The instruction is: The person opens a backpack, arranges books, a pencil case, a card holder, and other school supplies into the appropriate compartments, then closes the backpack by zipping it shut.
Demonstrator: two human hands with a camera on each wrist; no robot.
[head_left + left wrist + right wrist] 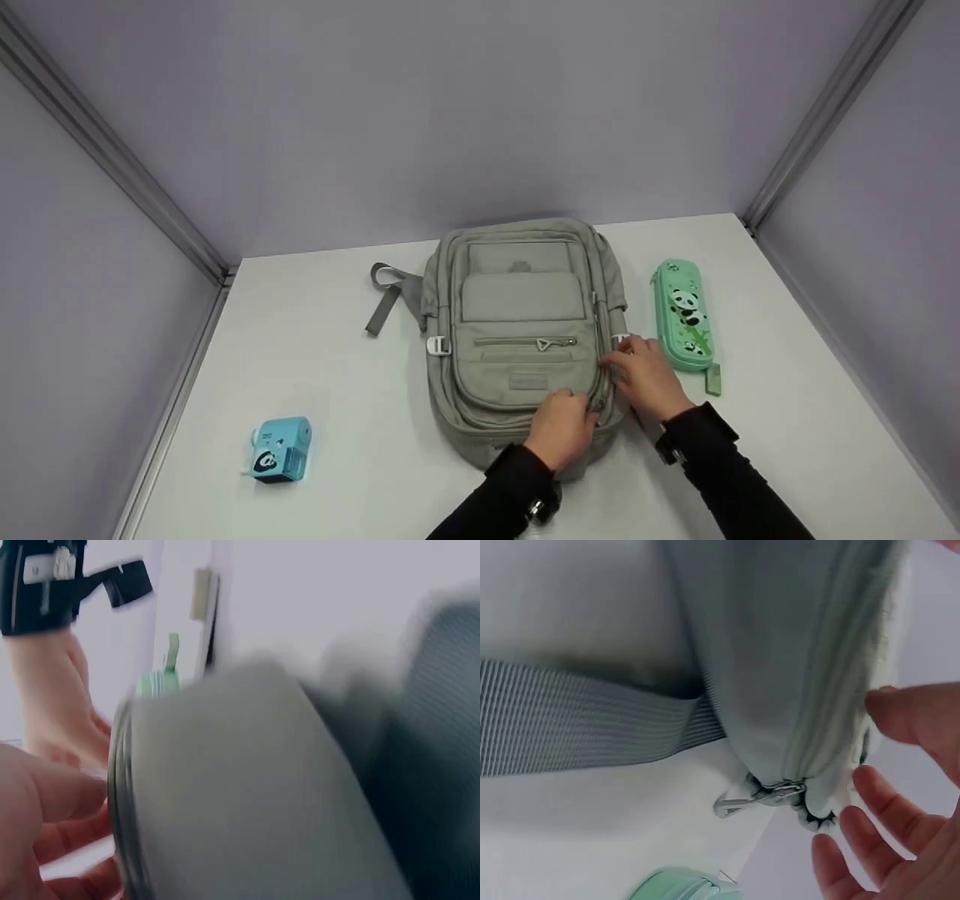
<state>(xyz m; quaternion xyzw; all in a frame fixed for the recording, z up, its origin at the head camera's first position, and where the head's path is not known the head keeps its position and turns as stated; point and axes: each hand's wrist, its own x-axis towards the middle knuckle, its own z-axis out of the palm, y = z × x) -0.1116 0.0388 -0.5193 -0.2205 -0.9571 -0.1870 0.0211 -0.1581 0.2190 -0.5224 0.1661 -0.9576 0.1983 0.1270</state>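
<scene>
A grey-green backpack [525, 296] lies front up on the white table, its front pocket showing a short zipper with a triangular pull [551, 344]. My left hand [562, 427] is at the lower right corner of the front pocket. In the left wrist view its thumb and curled fingers [71, 795] pinch the bag's edge. Beside the bag's right edge is my right hand [646, 379]. Its thumb touches the fabric in the right wrist view, while the other fingers [889, 810] are spread loosely. The left fingertips are partly hidden.
A green pencil case [684, 315] with a panda print lies right of the backpack. At the front left stands a light blue panda-print device [280, 450] with a small handle. A grey strap [397, 296] sticks out leftward from the bag. Pale panels [480, 112] enclose the table.
</scene>
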